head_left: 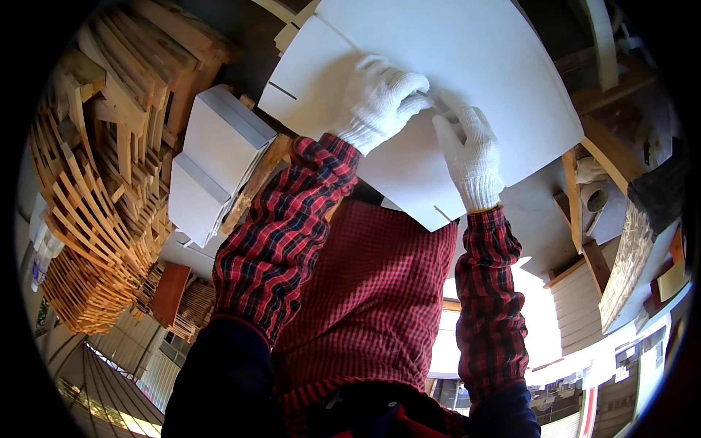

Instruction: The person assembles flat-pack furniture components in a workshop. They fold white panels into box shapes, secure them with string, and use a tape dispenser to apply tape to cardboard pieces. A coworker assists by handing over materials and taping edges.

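Observation:
A large white board [511, 87], flat and slotted at its edges, lies in front of me. Over its middle, my left hand [380, 102] in a white knit glove is closed, its thumb and fingers drawn together toward the right. Close beside it, the gloved right hand [471, 150] has its fingers bent in and its thumb near them. The fingertips of both hands almost meet at one spot above the board. Whatever they pinch there is too small and hidden to make out.
Left of the board stands a stack of folded white cardboard pieces [212, 157]. Beyond it rise tall piles of wooden slats [109, 190]. A wooden frame [610, 157] and a board with a rough edge [628, 255] stand at the right.

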Tool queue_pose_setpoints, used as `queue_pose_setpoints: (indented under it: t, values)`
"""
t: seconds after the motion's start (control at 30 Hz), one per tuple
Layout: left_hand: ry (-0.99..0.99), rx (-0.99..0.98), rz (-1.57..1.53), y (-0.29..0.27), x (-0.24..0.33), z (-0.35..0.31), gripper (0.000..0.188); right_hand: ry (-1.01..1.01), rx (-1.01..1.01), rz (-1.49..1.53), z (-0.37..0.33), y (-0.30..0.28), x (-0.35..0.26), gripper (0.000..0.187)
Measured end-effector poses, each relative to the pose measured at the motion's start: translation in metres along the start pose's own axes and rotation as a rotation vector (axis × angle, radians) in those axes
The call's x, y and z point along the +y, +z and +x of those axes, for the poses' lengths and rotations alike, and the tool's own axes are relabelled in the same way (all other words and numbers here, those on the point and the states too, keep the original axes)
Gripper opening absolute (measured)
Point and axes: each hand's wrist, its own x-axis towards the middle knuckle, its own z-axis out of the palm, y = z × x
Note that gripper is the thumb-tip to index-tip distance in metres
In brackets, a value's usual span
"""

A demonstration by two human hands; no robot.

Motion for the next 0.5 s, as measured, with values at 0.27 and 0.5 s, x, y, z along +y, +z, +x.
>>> queue_pose_setpoints:
  t: [0.27, 0.5]
  values:
    - [-0.062, 0.042, -0.013, -0.011, 0.001, -0.002, 0.032, -0.204, -0.497, 0.0, 0.049, -0.029, -0.005, 0.035]
    - [-0.106, 0.136, -0.059, -0.006, 0.005, -0.014, 0.034, -0.125, -0.408, 0.069, 0.045, -0.009, -0.005, 0.029]
